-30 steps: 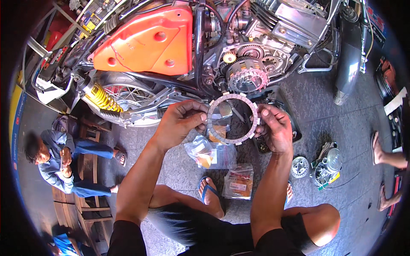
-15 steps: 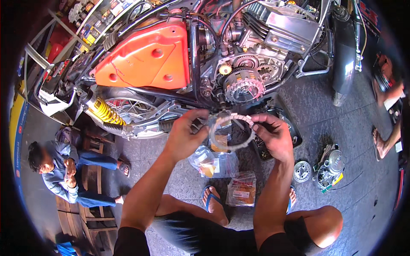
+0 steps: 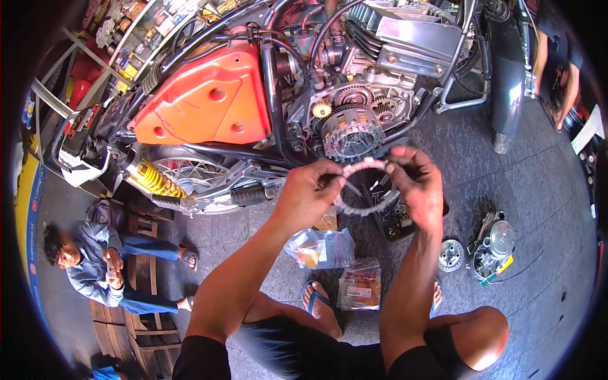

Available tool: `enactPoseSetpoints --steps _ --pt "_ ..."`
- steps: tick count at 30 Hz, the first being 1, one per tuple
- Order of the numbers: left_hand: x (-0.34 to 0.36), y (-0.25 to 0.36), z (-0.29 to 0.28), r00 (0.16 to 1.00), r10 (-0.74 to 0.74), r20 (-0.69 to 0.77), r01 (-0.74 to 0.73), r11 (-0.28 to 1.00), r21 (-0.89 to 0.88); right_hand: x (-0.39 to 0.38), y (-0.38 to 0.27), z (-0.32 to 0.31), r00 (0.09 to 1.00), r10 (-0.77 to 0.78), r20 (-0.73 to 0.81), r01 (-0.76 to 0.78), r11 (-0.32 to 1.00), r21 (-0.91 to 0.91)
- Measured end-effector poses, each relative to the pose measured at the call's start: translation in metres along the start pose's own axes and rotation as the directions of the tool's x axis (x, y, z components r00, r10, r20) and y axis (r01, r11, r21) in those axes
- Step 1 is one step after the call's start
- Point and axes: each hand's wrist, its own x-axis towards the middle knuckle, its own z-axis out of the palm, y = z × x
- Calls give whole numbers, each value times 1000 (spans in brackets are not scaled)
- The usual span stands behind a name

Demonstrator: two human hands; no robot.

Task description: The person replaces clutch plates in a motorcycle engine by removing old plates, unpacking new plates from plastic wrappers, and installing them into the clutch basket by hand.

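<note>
A ring-shaped clutch friction plate (image 3: 364, 164) with blocks along its rim is held up in front of me. My left hand (image 3: 309, 193) pinches its left edge between thumb and fingers. On the opposite side my right hand (image 3: 421, 190) grips the upper right of the ring, thumb on the near face. Just beyond, the toothed clutch basket (image 3: 353, 134) stands out from the open engine case (image 3: 405, 95), where several gears are exposed. A small yellow gear (image 3: 322, 109) sits to the basket's left.
Below the ring lies a dark tray (image 3: 396, 231) of parts. Plastic bags (image 3: 323, 248) and a packet (image 3: 360, 286) are on the floor. To the right are a round metal plate (image 3: 451, 255) and an engine cover (image 3: 494, 247). Another person (image 3: 95, 266) sits on a wooden bench at left.
Both hands and the clutch plate have shifted right in the picture. My left fingers, spread beside the ring before, have closed on its edge. The view has shifted slightly.
</note>
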Motion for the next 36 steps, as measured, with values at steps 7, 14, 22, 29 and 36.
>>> enactPoseSetpoints --steps 7,14,22,29,36 --pt "31 -25 5 980 -62 -191 14 971 -239 19 69 3 987 58 -151 -27 980 196" --pt "39 -35 10 966 -69 -248 27 985 -172 29 90 13 972 55 -229 15 956 292" --pt "43 -27 18 894 87 -440 -51 994 94 39 98 25 947 27 -320 76 949 305" --pt "54 -36 15 845 241 -478 -139 961 238 44 113 41 903 -66 -425 185 952 245" --pt "56 -22 17 844 251 -474 -78 932 355 42 112 46 873 -51 -485 153 973 172"
